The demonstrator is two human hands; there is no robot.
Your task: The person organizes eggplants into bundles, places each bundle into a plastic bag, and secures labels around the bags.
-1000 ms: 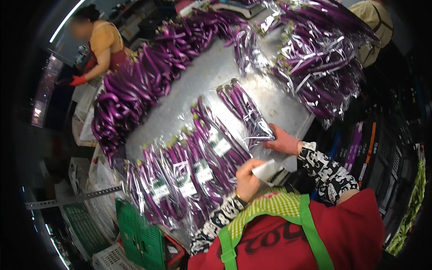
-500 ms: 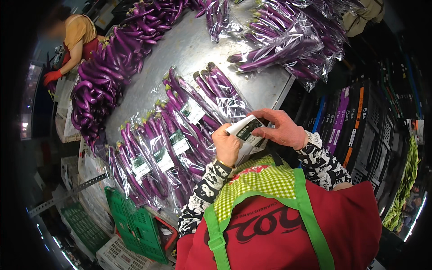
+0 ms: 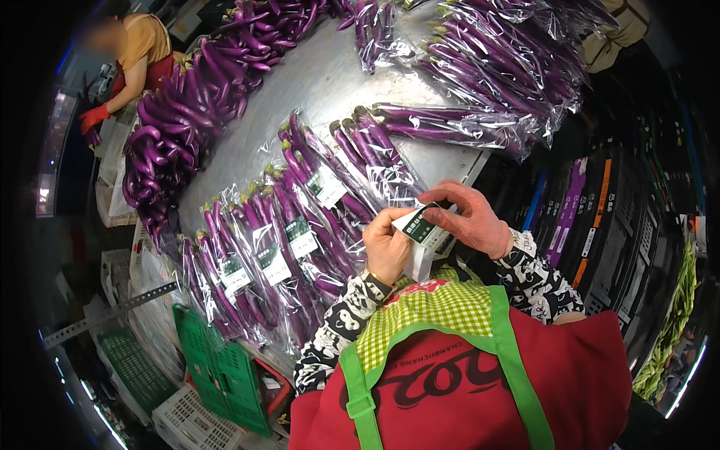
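My bare left hand (image 3: 387, 249) is closed on the left side of a green-and-white label (image 3: 422, 226). My right hand (image 3: 476, 223), in a pinkish-red glove, pinches the label's upper right edge with thumb and fingers. A pale strip (image 3: 420, 262) hangs below the label, between the hands. Just beyond and left of my hands, clear bags of long purple eggplants (image 3: 300, 191) lie side by side on the metal table (image 3: 277, 97). Several carry similar labels, such as the label (image 3: 325, 187) on a bag near the middle.
Loose eggplants (image 3: 176, 120) are heaped along the table's left side. More bagged eggplants (image 3: 502, 67) are piled at the far right. Green crates (image 3: 221, 367) stand at lower left, stacked black crates (image 3: 592, 217) at right. A person in a red glove (image 3: 94, 116) works at far left.
The label has tilted between my hands, and the pale strip now shows hanging beneath it. One bag of eggplants at the right pile's near edge now lies closer to the labelled row.
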